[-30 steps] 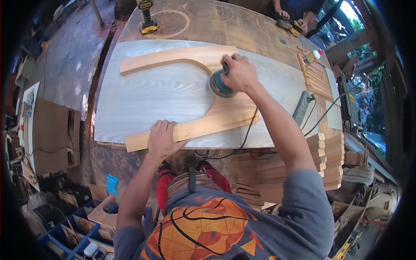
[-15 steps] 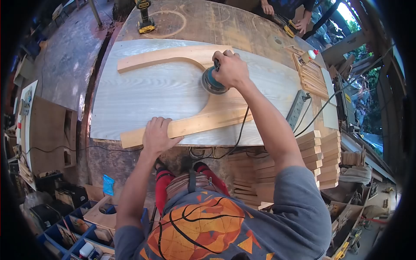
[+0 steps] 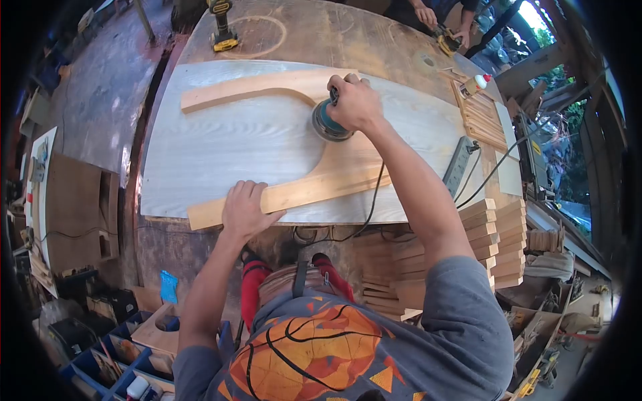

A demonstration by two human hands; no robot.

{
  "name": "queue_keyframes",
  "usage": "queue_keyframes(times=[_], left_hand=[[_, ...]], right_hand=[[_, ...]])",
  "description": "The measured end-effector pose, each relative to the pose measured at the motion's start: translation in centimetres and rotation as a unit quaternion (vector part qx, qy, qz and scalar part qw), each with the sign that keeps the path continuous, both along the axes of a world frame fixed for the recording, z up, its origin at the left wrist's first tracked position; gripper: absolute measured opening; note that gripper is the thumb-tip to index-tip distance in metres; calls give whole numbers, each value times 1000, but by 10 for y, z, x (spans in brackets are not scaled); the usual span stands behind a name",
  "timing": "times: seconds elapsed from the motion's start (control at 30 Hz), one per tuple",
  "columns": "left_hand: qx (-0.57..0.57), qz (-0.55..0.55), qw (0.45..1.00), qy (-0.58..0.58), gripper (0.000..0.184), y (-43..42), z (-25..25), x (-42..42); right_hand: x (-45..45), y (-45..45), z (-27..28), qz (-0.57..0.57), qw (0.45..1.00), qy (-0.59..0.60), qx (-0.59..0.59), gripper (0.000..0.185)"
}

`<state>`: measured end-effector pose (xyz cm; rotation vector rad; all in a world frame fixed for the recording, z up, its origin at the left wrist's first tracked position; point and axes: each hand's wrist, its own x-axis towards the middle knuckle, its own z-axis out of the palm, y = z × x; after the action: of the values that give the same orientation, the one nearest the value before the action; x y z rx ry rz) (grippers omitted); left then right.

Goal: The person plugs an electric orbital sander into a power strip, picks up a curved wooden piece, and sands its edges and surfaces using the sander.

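A curved, U-shaped wooden piece [image 3: 334, 177] lies flat on a pale wood-grain board [image 3: 221, 147], its two arms pointing left. My right hand [image 3: 354, 103] is wrapped round the top of a teal orbital sander [image 3: 328, 123], whose round base sits on the inner bend of the piece. My left hand [image 3: 246, 207] grips the near arm of that piece close to its left end, with the thumb along the front edge. A dark cord [image 3: 374, 197] hangs beneath my right forearm.
A cordless drill [image 3: 222, 27] stands at the back left. On the right are a glue bottle [image 3: 476, 84], slatted wood [image 3: 483, 120] and a power strip [image 3: 459, 166]. Stacked boards [image 3: 478, 240] rise by my right side. A co-worker's hands [image 3: 428, 17] hold a tool across the table.
The sander and my right hand have shifted very slightly. My left hand stays on the near arm. Across the table, the co-worker's hands and tool have moved a little.
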<state>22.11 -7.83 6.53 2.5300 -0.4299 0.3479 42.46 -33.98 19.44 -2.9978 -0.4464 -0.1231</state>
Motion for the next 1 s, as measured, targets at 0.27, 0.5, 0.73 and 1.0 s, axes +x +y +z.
queue_keyframes(times=[0.27,0.5,0.73,1.0], left_hand=[[2,14,1000,19,62,2,4,-1],[-1,8,1000,17,62,6,10,5],[-12,5,998,63,61,5,9,6],[-18,10,999,41,61,5,6,8]], right_hand=[[16,18,6,-31,999,25,-9,45],[125,54,11,-48,997,49,-28,47],[196,74,13,-62,997,36,-9,51],[171,62,16,-52,998,38,-20,54]])
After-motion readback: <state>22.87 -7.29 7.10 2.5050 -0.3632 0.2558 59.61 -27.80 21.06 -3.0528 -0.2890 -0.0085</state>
